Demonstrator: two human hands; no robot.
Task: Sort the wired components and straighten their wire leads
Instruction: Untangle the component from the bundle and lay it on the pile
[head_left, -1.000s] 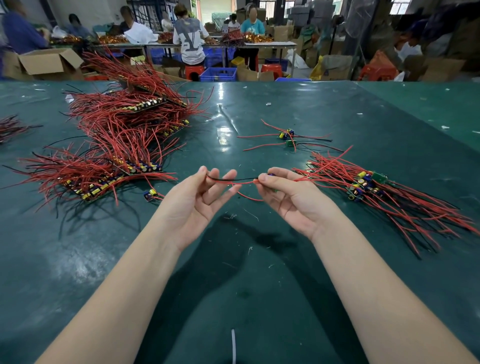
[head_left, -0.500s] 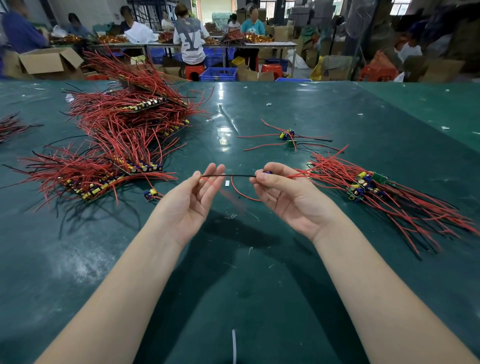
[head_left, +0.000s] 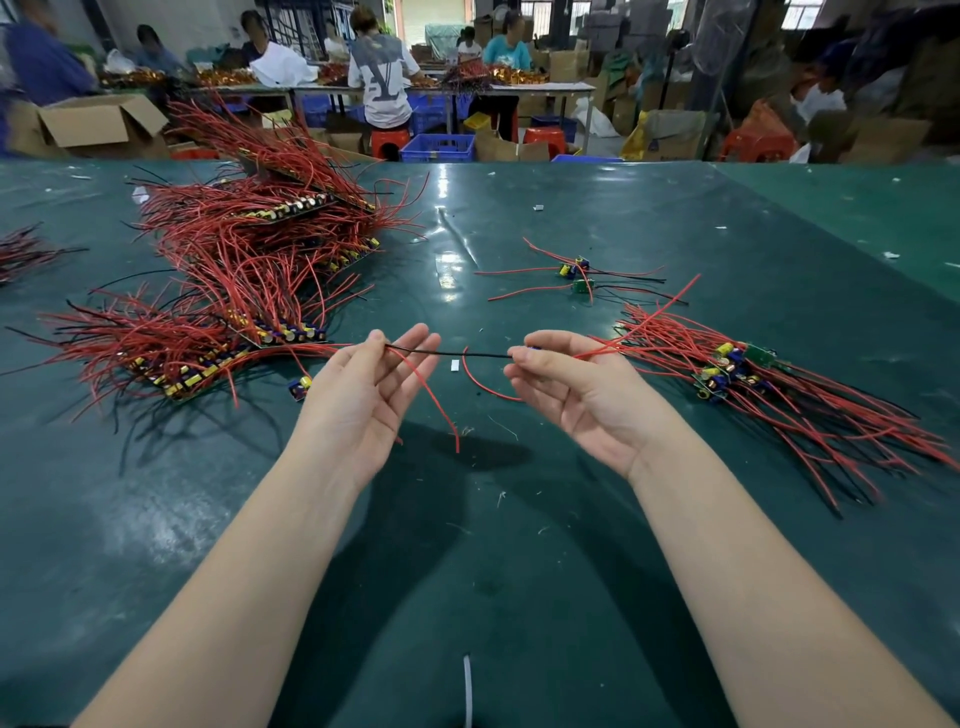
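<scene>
hands pinching black lead (head_left: 467, 354) taut – left hand (head_left: 363, 395), right hand (head_left: 576, 395), green table (head_left: 519, 545)

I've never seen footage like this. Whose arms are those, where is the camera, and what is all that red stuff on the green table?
There is no machine here: these are a person's two bare arms, filmed by a wide-angle camera worn on their head, looking forward and down. The left hand and right hand each pinch one end of a black wire lead, pulled straight between them; red leads hang loose from the same piece. The green table holds small circuit boards with red and black wires: a big stacked pile on the left, a smaller bundle on the right, and a few loose ones farther back. Behind the table, other people work at similar benches.
</scene>
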